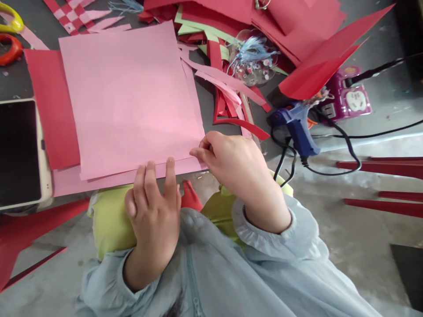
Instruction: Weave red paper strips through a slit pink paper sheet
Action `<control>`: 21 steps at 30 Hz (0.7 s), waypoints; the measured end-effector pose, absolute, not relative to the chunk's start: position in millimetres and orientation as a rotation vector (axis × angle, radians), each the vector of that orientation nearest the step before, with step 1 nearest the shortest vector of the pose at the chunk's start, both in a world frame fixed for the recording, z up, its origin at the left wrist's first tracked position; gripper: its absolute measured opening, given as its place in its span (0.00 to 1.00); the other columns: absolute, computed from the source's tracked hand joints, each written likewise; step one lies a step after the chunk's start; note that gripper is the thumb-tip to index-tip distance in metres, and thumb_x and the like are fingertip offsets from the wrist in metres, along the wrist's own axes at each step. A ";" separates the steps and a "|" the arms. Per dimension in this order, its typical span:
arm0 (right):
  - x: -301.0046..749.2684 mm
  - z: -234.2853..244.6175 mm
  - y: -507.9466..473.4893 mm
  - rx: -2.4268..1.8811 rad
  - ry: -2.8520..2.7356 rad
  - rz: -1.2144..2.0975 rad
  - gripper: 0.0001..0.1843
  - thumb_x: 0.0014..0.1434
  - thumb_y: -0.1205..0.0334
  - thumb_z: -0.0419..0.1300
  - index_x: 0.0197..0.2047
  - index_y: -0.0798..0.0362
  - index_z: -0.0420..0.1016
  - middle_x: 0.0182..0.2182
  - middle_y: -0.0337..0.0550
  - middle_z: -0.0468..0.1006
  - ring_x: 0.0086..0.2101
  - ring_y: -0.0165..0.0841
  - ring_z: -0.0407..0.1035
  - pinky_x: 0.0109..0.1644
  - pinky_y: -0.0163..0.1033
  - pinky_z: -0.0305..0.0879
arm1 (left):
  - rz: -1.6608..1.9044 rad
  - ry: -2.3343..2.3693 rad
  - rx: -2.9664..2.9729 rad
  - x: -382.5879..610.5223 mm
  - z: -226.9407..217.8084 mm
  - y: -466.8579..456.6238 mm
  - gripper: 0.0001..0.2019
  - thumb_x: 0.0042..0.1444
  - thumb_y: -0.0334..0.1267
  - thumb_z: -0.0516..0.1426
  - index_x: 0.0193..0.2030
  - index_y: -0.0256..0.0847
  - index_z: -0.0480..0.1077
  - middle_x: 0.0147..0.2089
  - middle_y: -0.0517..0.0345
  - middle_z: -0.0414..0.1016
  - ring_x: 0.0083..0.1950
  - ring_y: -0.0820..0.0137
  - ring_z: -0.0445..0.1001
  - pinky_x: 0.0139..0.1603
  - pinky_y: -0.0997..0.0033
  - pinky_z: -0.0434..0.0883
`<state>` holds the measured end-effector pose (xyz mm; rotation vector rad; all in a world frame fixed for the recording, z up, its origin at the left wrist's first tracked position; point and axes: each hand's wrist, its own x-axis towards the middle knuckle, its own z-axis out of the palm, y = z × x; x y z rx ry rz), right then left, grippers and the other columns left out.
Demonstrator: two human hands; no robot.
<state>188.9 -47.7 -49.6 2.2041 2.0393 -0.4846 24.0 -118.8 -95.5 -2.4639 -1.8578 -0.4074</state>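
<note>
A large pink paper sheet (128, 97) lies on the dark table, on top of a second pink sheet (66, 184) and a red sheet (49, 110). My right hand (236, 171) is closed in a pinch on the pink sheet's near right corner. My left hand (153, 211) rests at the sheet's near edge with its fingers stretched flat against the paper, holding nothing.
A phone (20, 152) lies at the left. Scissor handles (9, 35) sit top left. Red and pink paper strips (231, 97), a blue glue gun (295, 125) with cable, a purple power strip (350, 97) and red sheets (297, 22) lie to the right.
</note>
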 end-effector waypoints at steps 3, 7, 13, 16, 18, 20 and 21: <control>188.9 -50.0 -47.4 2.224 2.032 -0.504 0.13 0.69 0.54 0.57 0.38 0.54 0.76 0.27 0.44 0.80 0.30 0.39 0.75 0.32 0.38 0.51 | -0.424 -1.837 -2.449 24.8 -96.7 -119.0 0.30 0.66 0.40 0.59 0.74 0.51 0.58 0.68 0.36 0.68 0.69 0.47 0.67 0.59 0.51 0.63; 188.9 -51.8 -48.6 2.325 2.022 -0.484 0.10 0.67 0.55 0.60 0.43 0.54 0.73 0.27 0.42 0.79 0.29 0.37 0.74 0.31 0.37 0.51 | -0.380 -1.802 -2.400 30.7 -100.5 -118.8 0.30 0.66 0.36 0.58 0.73 0.53 0.59 0.66 0.32 0.67 0.68 0.44 0.68 0.58 0.46 0.66; 199.4 -46.4 -64.5 2.500 2.131 -0.397 0.09 0.67 0.60 0.56 0.47 0.53 0.72 0.24 0.39 0.77 0.27 0.35 0.71 0.32 0.37 0.51 | -0.399 -1.823 -2.360 35.3 -105.6 -112.2 0.27 0.65 0.33 0.56 0.70 0.52 0.64 0.65 0.34 0.70 0.65 0.43 0.70 0.58 0.42 0.67; 200.3 -45.8 -83.1 2.585 2.242 -0.619 0.11 0.66 0.57 0.56 0.47 0.53 0.73 0.23 0.36 0.77 0.27 0.33 0.70 0.35 0.36 0.54 | -0.424 -1.946 -2.360 29.4 -103.5 -107.3 0.26 0.65 0.35 0.55 0.70 0.41 0.64 0.69 0.32 0.66 0.69 0.43 0.66 0.63 0.41 0.63; 194.8 -52.3 -97.1 2.558 2.247 -0.928 0.10 0.65 0.58 0.56 0.43 0.52 0.75 0.23 0.36 0.78 0.25 0.30 0.69 0.35 0.35 0.55 | -0.423 -1.971 -2.367 24.9 -100.8 -105.1 0.27 0.65 0.35 0.54 0.71 0.36 0.62 0.73 0.29 0.60 0.74 0.42 0.58 0.67 0.40 0.58; 185.2 -65.3 -109.8 2.455 2.224 -1.294 0.09 0.64 0.59 0.56 0.38 0.52 0.76 0.22 0.35 0.78 0.24 0.28 0.68 0.36 0.35 0.58 | -0.420 -1.944 -2.376 21.7 -97.6 -104.3 0.27 0.65 0.34 0.52 0.71 0.33 0.60 0.72 0.29 0.62 0.73 0.42 0.60 0.67 0.41 0.57; 179.6 -73.7 -115.2 2.410 2.192 -1.497 0.09 0.64 0.59 0.56 0.38 0.52 0.77 0.22 0.35 0.79 0.24 0.28 0.68 0.36 0.34 0.59 | -0.423 -1.943 -2.364 20.7 -95.9 -104.4 0.27 0.65 0.33 0.52 0.71 0.33 0.61 0.69 0.29 0.65 0.70 0.43 0.64 0.65 0.41 0.58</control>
